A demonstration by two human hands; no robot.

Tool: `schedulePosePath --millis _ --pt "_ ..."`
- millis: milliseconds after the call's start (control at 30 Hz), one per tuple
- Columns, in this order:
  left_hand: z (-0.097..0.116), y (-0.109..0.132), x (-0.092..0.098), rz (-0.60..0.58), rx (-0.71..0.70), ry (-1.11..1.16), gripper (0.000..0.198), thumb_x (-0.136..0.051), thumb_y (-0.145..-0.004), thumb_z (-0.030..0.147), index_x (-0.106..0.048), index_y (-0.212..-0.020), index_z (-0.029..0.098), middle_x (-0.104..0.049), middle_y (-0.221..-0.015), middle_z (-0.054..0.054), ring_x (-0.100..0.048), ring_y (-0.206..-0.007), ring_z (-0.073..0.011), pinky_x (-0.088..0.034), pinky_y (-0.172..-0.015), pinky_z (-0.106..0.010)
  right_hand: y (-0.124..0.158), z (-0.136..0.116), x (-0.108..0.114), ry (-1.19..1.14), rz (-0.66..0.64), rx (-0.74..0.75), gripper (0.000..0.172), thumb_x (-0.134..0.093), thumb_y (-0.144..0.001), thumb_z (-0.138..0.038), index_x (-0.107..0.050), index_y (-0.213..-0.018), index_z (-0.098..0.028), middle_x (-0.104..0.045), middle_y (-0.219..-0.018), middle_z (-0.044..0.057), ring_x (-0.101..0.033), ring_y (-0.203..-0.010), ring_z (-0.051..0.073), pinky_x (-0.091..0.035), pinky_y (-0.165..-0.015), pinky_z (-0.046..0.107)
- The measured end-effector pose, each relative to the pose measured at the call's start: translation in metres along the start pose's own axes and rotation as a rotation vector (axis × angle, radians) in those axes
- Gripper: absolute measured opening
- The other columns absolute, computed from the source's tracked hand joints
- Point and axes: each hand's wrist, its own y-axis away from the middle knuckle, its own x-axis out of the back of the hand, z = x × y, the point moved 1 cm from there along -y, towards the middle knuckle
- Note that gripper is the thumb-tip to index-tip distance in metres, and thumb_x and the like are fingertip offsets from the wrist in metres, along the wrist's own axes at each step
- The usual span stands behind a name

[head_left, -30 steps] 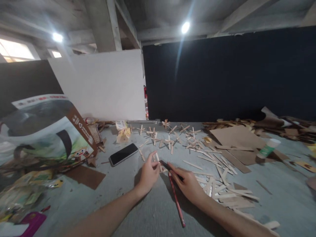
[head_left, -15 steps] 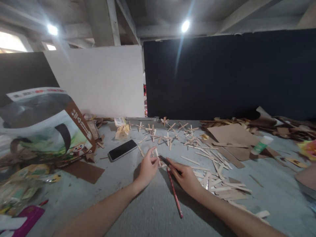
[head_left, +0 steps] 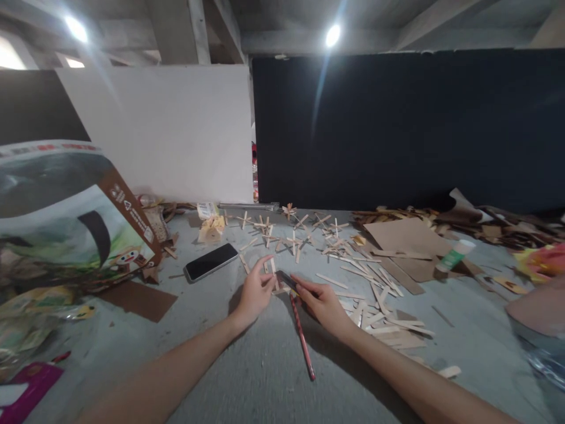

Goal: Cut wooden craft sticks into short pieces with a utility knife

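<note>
Left hand [head_left: 253, 292] rests on the grey worktop [head_left: 265, 377] with its fingers [head_left: 266, 281] spread and lightly curled, the tips pressing on a small wooden stick piece [head_left: 274, 277] lying flat beneath them; nothing is enclosed in the palm. Right hand [head_left: 322, 303] lies just beside it, its fingers [head_left: 304, 290] closed around the dark upper end of a red pencil [head_left: 301, 333], whose shaft runs back from the fingers toward the person and whose dark tip end meets the stick piece between the two sets of fingers. Beyond the left fingers, a black phone [head_left: 210, 262] lies flat. Beyond and outward of the right fingers, loose wooden sticks [head_left: 379, 318] lie scattered, with cardboard sheets [head_left: 408, 238] and a green-and-white glue stick [head_left: 452, 257] farther off.
</note>
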Motion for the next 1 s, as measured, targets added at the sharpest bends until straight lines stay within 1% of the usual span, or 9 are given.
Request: schedulePosePath --millis 133,233,300,400,500,667,800,900,1000 --pt "0.0 0.0 -0.001 -0.021 0.022 0.093 0.063 -0.075 -0.084 0.031 -0.049 -0.14 0.018 -0.076 -0.076 -0.001 -0.076 -0.072 -0.0201 -0.058 -0.074 -0.029 -0.001 0.002 -0.001 -0.11 -0.043 -0.063 0.069 -0.064 -0.086 -0.062 -0.074 -0.134 -0.015 -0.058 -0.059 -0.001 -0.031 -0.042 0.01 -0.025 -0.041 0.024" --pt "0.0 -0.001 -0.003 -0.033 0.034 0.13 0.068 -0.078 -0.081 0.033 -0.048 -0.141 0.017 -0.077 -0.077 -0.002 -0.076 -0.073 -0.0205 -0.058 -0.075 -0.03 0.0 0.0 0.0 -0.098 0.041 0.0 0.064 -0.065 -0.088 -0.062 -0.076 -0.131 -0.015 -0.063 -0.061 0.001 -0.043 -0.045 0.013 -0.033 -0.042 0.025" --pt "0.0 -0.001 -0.003 -0.005 0.038 0.128 0.07 -0.079 -0.081 0.037 -0.049 -0.141 0.017 -0.078 -0.077 -0.003 -0.077 -0.074 -0.0208 -0.058 -0.075 -0.03 0.002 -0.001 0.002 -0.043 0.147 0.044 0.064 -0.061 -0.092 -0.06 -0.073 -0.134 -0.013 -0.069 -0.067 0.003 -0.053 -0.053 0.017 -0.043 -0.049 0.027" --pt "-0.002 -0.001 -0.002 0.039 0.043 0.146 0.073 -0.08 -0.081 0.043 -0.049 -0.142 0.017 -0.079 -0.08 -0.005 -0.077 -0.074 -0.0211 -0.058 -0.073 -0.03 0.003 0.0 0.004 0.093 0.223 0.117 0.06 -0.056 -0.097 -0.054 -0.069 -0.14 -0.013 -0.077 -0.087 0.009 -0.068 -0.076 0.024 -0.056 -0.07 0.035" --pt "-0.003 -0.002 -0.001 0.067 0.045 0.167 0.077 -0.082 -0.079 0.044 -0.048 -0.143 0.017 -0.08 -0.083 -0.006 -0.077 -0.076 -0.0218 -0.058 -0.074 -0.031 0.003 0.002 0.004 0.233 0.255 0.268 0.056 -0.051 -0.1 -0.045 -0.061 -0.149 -0.019 -0.075 -0.115 0.013 -0.07 -0.105 0.027 -0.056 -0.091 0.04" --pt "-0.004 -0.002 0.0 0.151 0.021 0.173 0.074 -0.083 -0.079 0.037 -0.049 -0.142 0.02 -0.081 -0.083 -0.005 -0.077 -0.075 -0.0201 -0.056 -0.075 -0.03 0.006 0.005 0.0 0.369 0.226 0.368 0.059 -0.045 -0.103 -0.036 -0.045 -0.16 -0.02 -0.073 -0.114 0.013 -0.07 -0.104 0.026 -0.056 -0.091 0.038" --pt "-0.005 -0.003 0.0 0.215 0.024 0.169 0.052 -0.084 -0.077 0.036 -0.059 -0.12 0.022 -0.081 -0.083 -0.005 -0.075 -0.069 -0.0192 -0.056 -0.07 -0.028 0.009 0.002 -0.002 0.36 0.2 0.303 0.055 -0.051 -0.102 -0.039 -0.049 -0.152 -0.018 -0.076 -0.098 0.008 -0.073 -0.085 0.024 -0.059 -0.079 0.035" --pt "-0.005 -0.005 0.0 0.221 0.031 0.17 0.04 -0.085 -0.073 0.041 -0.063 -0.098 0.019 -0.08 -0.082 -0.008 -0.075 -0.069 -0.0208 -0.056 -0.067 -0.029 0.01 -0.001 -0.003 0.357 0.199 0.343 0.039 -0.053 -0.102 -0.038 -0.06 -0.136 -0.021 -0.077 -0.112 0.01 -0.074 -0.099 0.025 -0.058 -0.087 0.037" --pt "-0.005 -0.007 0.0 0.231 0.024 0.133 0.037 -0.085 -0.069 0.043 -0.07 -0.091 0.017 -0.079 -0.08 -0.009 -0.073 -0.068 -0.0197 -0.055 -0.067 -0.029 0.01 -0.004 0.0 0.38 0.237 0.427 0.031 -0.053 -0.102 -0.036 -0.065 -0.127 -0.022 -0.075 -0.118 0.011 -0.072 -0.108 0.025 -0.056 -0.094 0.037"
